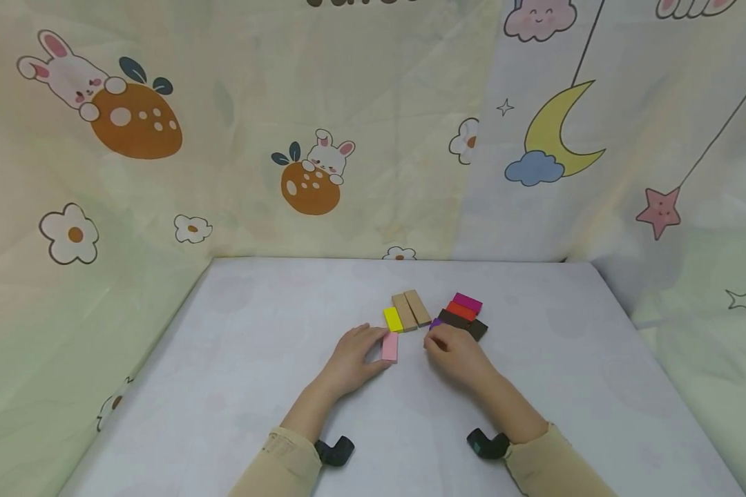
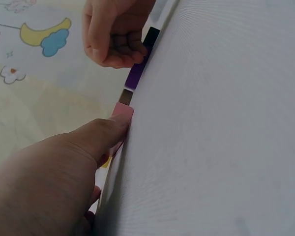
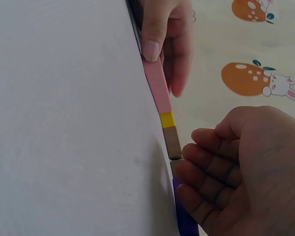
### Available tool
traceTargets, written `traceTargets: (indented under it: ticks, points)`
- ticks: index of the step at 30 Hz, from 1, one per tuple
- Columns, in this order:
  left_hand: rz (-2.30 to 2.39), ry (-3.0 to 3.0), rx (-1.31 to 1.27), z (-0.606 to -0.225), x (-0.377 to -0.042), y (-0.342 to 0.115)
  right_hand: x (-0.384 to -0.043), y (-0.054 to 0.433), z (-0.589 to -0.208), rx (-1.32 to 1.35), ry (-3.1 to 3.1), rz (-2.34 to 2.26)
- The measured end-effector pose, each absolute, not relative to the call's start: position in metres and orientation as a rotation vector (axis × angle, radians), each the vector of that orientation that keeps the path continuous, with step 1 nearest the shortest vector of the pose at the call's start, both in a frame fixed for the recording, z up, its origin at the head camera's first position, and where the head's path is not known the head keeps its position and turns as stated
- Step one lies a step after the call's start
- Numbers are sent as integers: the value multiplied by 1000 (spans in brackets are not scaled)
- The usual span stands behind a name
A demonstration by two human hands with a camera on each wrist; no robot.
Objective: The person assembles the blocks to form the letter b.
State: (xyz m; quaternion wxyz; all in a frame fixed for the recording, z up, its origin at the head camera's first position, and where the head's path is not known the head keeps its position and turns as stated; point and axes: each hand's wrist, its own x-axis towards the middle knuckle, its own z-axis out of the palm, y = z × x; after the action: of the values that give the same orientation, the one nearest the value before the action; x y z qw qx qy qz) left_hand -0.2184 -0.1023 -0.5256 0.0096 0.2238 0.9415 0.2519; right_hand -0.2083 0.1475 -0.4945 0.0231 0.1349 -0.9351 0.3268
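Your left hand (image 1: 352, 360) pinches a pink rectangular block (image 1: 389, 347) between thumb and fingers, on the white bench (image 1: 224, 386) just in front of a yellow rectangular block (image 1: 394, 319) and two tan wooden blocks (image 1: 418, 308). Your right hand (image 1: 458, 353) has its fingers loosely curled, nothing visible within, by a purple block (image 3: 187, 220); whether they touch it, I can't tell. Beyond lie dark brown blocks (image 1: 477, 330), a red block (image 1: 461, 310) and a magenta block (image 1: 467, 302).
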Motion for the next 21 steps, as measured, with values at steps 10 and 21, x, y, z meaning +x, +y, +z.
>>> traceTargets:
  ticks: [10,21]
  points:
    - [792,2940,728,-527,-218,-104,-214,126,-496,405,-2885,1215]
    - [793,2914,737,-519,-215,-106,-223,113,-506,478,-2913,1205]
